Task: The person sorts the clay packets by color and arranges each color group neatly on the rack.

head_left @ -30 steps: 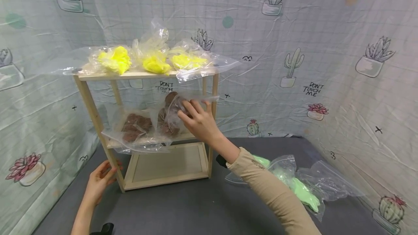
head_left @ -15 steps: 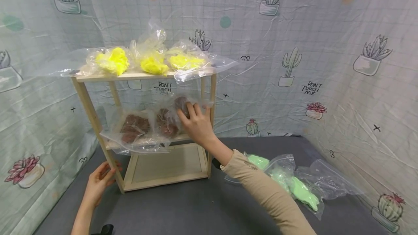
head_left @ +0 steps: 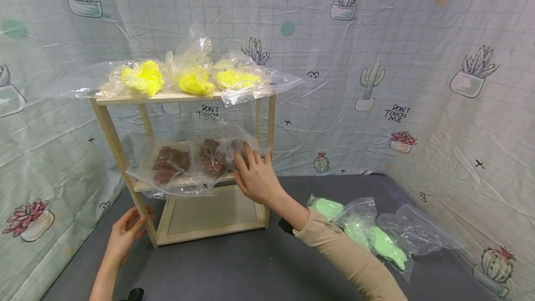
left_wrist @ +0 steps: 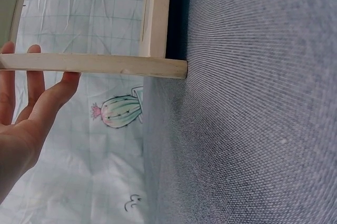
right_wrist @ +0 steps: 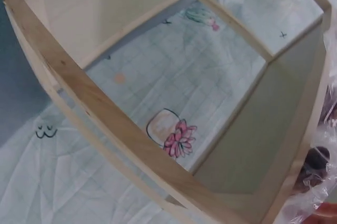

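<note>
My left hand (head_left: pixel 124 232) holds the front left post of a light wooden shelf rack (head_left: pixel 184 98) near its foot. In the left wrist view the thumb presses one side of the post (left_wrist: pixel 116 65) and fingers reach round the other. At the right end of the middle shelf, my right hand (head_left: pixel 260 176) grips a clear plastic bag with a dark brown lump (head_left: pixel 237 147), its fingers over the top. To its left lie two more bags of brown lumps, one in the middle (head_left: pixel 211 158) and one at the left (head_left: pixel 170 164).
Three clear bags with bright yellow stuff (head_left: pixel 144 78) lie along the top shelf, their plastic hanging past its ends. Several bags with pale green stuff (head_left: pixel 386 247) lie on the dark grey table (head_left: pixel 251 268) at the right. A cactus-print curtain (head_left: pixel 317 120) stands behind.
My right hand has brought the brown bag down from above the middle shelf to its right end, beside the middle bag. The left hand stays on the post.
</note>
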`<action>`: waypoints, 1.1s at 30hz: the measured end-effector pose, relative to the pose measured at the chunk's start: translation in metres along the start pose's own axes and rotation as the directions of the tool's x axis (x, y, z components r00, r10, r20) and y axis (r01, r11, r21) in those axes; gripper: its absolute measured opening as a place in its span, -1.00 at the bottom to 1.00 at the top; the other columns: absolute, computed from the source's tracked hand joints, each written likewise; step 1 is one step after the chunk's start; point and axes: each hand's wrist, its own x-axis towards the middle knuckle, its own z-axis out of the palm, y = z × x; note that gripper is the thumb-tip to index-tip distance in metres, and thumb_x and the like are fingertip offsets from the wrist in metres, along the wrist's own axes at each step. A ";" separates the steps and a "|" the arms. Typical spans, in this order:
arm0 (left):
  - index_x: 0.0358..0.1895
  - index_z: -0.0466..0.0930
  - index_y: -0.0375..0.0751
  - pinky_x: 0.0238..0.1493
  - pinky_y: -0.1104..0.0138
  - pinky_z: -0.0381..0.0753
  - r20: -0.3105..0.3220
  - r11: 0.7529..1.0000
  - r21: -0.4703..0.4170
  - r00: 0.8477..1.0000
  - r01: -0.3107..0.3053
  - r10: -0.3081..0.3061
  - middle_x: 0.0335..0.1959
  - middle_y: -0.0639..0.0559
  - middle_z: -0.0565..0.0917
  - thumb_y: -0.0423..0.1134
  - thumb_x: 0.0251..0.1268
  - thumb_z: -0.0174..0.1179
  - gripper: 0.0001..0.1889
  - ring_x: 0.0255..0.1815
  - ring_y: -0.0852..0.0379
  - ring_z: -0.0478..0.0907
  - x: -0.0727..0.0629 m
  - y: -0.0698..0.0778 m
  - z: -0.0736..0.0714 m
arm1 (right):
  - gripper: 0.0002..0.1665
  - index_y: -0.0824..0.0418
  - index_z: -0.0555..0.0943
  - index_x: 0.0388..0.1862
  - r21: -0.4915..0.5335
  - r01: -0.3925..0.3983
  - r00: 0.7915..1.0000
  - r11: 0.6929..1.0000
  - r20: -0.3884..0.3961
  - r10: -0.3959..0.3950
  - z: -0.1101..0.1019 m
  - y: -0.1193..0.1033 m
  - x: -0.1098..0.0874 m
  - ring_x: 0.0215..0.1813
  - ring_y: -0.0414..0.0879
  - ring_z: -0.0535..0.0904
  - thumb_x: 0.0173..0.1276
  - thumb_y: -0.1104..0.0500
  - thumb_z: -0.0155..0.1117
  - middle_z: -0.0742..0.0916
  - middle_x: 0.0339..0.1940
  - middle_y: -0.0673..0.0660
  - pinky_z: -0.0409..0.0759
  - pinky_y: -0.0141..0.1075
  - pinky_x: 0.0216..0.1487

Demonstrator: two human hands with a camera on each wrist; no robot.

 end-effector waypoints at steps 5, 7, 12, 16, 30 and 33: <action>0.08 0.44 -0.08 -0.36 0.51 0.54 -0.004 1.000 -0.014 1.000 -0.020 0.020 -0.16 0.36 0.61 -0.34 0.31 -0.04 -0.71 -0.19 0.47 0.56 0.001 -0.004 -0.001 | -0.45 0.18 0.30 0.23 -0.012 0.025 1.000 1.000 -0.013 -0.025 0.001 -0.004 -0.008 -0.07 0.02 0.48 0.31 -0.02 -0.12 0.47 0.07 0.21 0.42 -0.10 -0.26; 0.11 0.40 -0.18 -0.37 0.50 0.54 -0.009 1.000 -0.003 1.000 0.001 -0.001 -0.16 0.37 0.60 -0.33 0.32 -0.04 -0.69 -0.18 0.47 0.56 0.001 -0.005 -0.002 | -0.42 0.20 0.29 0.25 -0.027 0.025 1.000 0.999 -0.004 -0.025 0.001 -0.004 -0.010 -0.04 0.01 0.47 0.31 -0.05 -0.11 0.49 0.05 0.19 0.42 -0.11 -0.24; 0.22 0.25 -0.30 -0.36 0.50 0.53 -0.029 0.995 0.092 0.998 0.050 -0.047 -0.12 0.36 0.56 -0.21 0.32 -0.03 -0.56 -0.13 0.51 0.53 0.013 -0.060 -0.026 | -0.35 0.23 0.29 0.26 -0.054 0.005 1.000 0.999 0.012 -0.004 0.003 -0.006 -0.010 0.02 0.01 0.46 0.30 -0.12 -0.08 0.51 0.07 0.16 0.45 -0.13 -0.18; 0.22 0.25 -0.30 -0.36 0.48 0.54 0.007 0.999 0.045 1.000 0.030 -0.030 -0.08 0.31 0.57 -0.26 0.32 -0.04 -0.58 -0.11 0.46 0.54 0.017 -0.075 -0.035 | -0.33 0.23 0.27 0.25 -0.032 -0.030 0.999 0.999 0.032 0.031 0.006 -0.009 -0.009 0.09 0.04 0.44 0.30 -0.15 -0.06 0.51 0.10 0.16 0.44 -0.10 -0.09; 0.23 0.27 -0.24 -0.36 0.48 0.54 0.007 0.999 0.030 1.000 0.025 -0.025 -0.07 0.33 0.58 -0.27 0.33 -0.04 -0.59 -0.10 0.46 0.54 0.016 -0.075 -0.035 | -0.33 0.26 0.19 0.32 0.102 -0.001 0.996 0.995 0.089 -0.008 -0.002 -0.004 -0.018 0.35 0.12 0.22 0.44 -0.14 -0.42 0.34 0.32 0.25 0.35 -0.10 0.18; 0.22 0.26 -0.27 -0.35 0.47 0.54 -0.001 0.999 0.033 1.000 0.025 -0.025 -0.08 0.33 0.58 -0.25 0.32 -0.02 -0.57 -0.10 0.46 0.55 0.016 -0.072 -0.034 | -0.35 0.26 0.22 0.31 0.171 0.034 0.998 0.985 0.053 -0.044 -0.011 -0.001 -0.023 0.34 0.10 0.25 0.45 -0.11 -0.46 0.36 0.30 0.23 0.36 -0.11 0.19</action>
